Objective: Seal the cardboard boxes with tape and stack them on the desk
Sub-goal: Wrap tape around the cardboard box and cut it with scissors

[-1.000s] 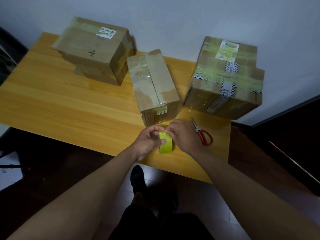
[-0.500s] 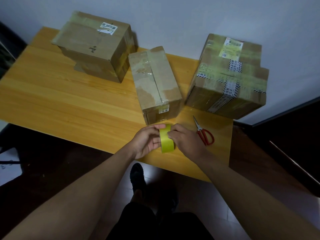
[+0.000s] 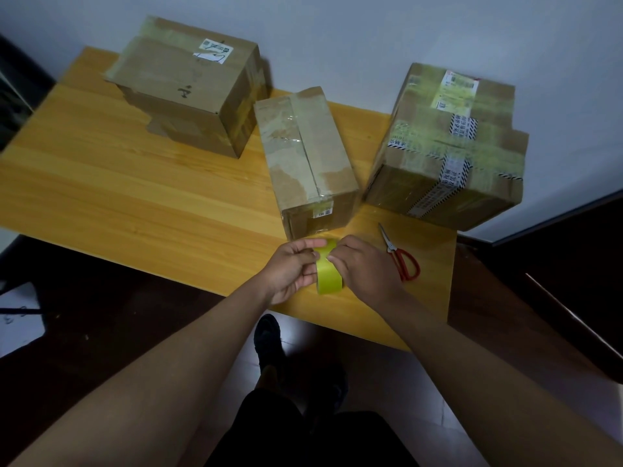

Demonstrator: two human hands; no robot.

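Note:
A roll of yellow-green tape (image 3: 328, 273) stands on edge between both hands, just above the desk's front edge. My left hand (image 3: 292, 269) grips the roll from the left, thumb on top. My right hand (image 3: 362, 266) curls over its right side, fingertips picking at the roll's top surface. Three cardboard boxes stand on the wooden desk (image 3: 135, 203): a large one at the back left (image 3: 188, 85), a narrow one in the middle (image 3: 308, 160) right behind the tape, and a heavily taped one at the right (image 3: 451, 146).
Red-handled scissors (image 3: 399, 256) lie shut on the desk right of my right hand. A white wall runs behind the desk. Dark floor and my shoe (image 3: 268, 338) show below the front edge. A dark ledge (image 3: 556, 264) is at the right.
The view has shifted slightly. Both hands stay on the tape roll; my right fingertips have moved up to pick at its top surface.

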